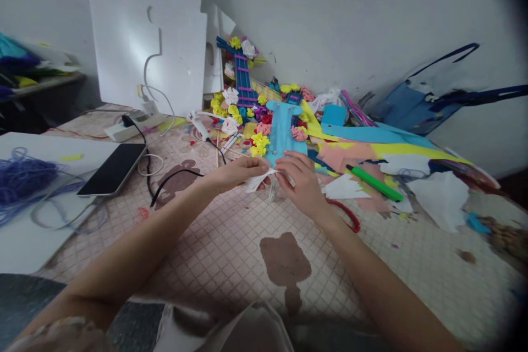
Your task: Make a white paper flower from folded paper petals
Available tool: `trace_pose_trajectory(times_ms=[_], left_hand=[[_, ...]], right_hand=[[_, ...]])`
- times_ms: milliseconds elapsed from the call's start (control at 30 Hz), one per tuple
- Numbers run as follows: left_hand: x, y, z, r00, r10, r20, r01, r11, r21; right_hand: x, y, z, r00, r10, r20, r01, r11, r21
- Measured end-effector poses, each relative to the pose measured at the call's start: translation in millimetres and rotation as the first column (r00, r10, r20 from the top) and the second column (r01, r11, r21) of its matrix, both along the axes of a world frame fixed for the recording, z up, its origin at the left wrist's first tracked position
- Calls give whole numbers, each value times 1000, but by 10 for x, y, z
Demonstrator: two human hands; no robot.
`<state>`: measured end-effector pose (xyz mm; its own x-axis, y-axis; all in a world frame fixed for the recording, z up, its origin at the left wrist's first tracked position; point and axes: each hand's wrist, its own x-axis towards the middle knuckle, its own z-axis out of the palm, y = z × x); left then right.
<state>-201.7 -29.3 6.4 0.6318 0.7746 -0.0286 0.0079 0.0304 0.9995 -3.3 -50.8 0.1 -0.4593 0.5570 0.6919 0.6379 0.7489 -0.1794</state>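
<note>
Near the middle of the table, my left hand [243, 171] and my right hand [300, 179] meet with fingertips pinched on a small piece of white crepe-like paper [258, 180]. Folds of it show below my left fingers. Just behind the hands lies a light blue cutout [280, 129], edged by yellow paper flowers [259, 144] and pink ones [298, 133]. Red scissor handles [348, 217] stick out beside my right wrist, the rest being covered. To the right of that hand, a green marker [375, 183] rests on paper scraps.
A phone [113, 169] on a cable and purple yarn [27, 179] lie at left. A glue gun [199, 125] and a power strip [134, 127] stand farther back, with black cord across the table. White boards [144, 27] lean on the wall. Paper scraps [439, 195] spread at right.
</note>
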Motion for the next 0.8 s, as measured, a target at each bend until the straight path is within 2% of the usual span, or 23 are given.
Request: trace_pose_trajectory(times_ms=[67, 167, 333, 433, 567, 733, 800], left_hand=[[6, 21, -12, 998, 52, -24, -50, 994, 101], [9, 45, -22, 986, 152, -70, -124, 944, 305], [-6, -11, 53, 957, 211, -197, -92, 869, 485], [-2, -86, 126, 920, 282, -272, -73, 806, 587], [28, -164, 187, 856, 378, -351, -5, 687, 726], [74, -183, 143, 765, 503, -402, 156, 461, 874], [85, -184, 117, 742, 545, -391, 151, 432, 889]], right_hand=[[-10, -23, -6, 1000, -1, 6, 1, 1000, -30], [-19, -40, -3, 998, -34, 46, 36, 999, -38], [-15, -48, 10, 994, -59, 89, 60, 998, -17], [-21, -70, 25, 990, -74, 120, 77, 997, -18], [-44, -100, 52, 990, -85, 113, 87, 996, -17], [-54, -102, 58, 994, -96, 60, 98, 995, -25], [-47, -99, 55, 995, -88, 46, 90, 995, -42]])
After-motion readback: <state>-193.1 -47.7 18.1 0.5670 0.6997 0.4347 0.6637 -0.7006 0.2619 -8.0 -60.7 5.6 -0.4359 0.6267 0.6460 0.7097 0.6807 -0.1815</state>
